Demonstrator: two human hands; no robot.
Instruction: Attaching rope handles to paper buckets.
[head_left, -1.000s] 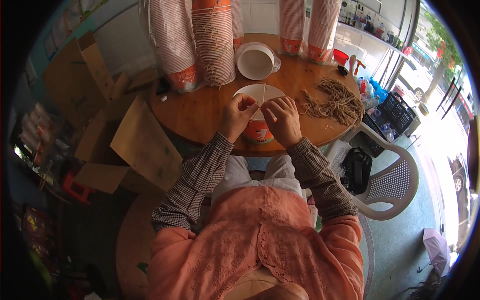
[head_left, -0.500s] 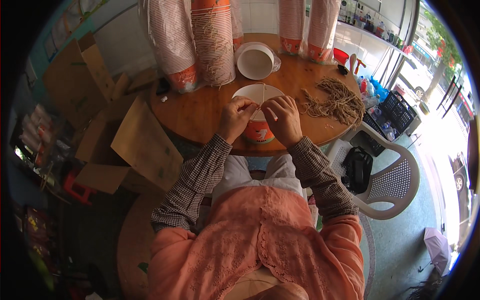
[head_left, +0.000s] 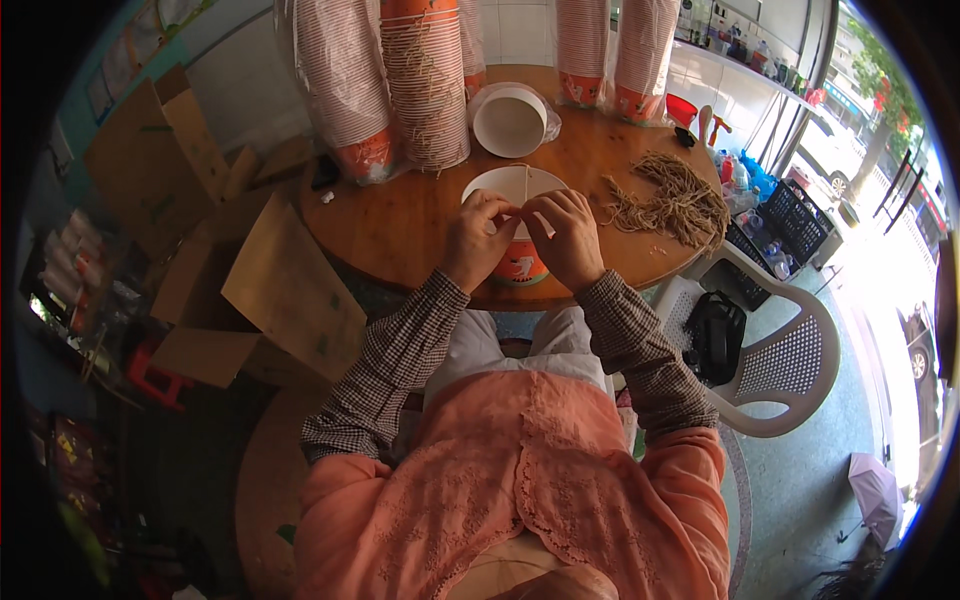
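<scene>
An orange paper bucket (head_left: 520,270) with a white inside stands at the near edge of the round wooden table. A thin tan string (head_left: 528,180) hangs across its far rim and runs down toward my fingers. My left hand (head_left: 481,243) is pinched over the bucket's near rim, its fingertips against those of my right hand (head_left: 566,240). Both hands appear to grip the string, though the fingers mostly hide it where they meet. To the right on the table lies a loose pile of the same tan string (head_left: 672,205).
Tall stacks of paper buckets (head_left: 420,95), several in clear plastic, line the table's far side. A white bowl-like bucket (head_left: 509,121) lies tipped, its mouth facing me. At left are open cardboard boxes (head_left: 295,290); at right, a plastic chair (head_left: 790,355) holds a black bag (head_left: 717,338).
My left hand has shifted slightly right and its fingertips now touch those of my right hand. The bucket has slid a little left.
</scene>
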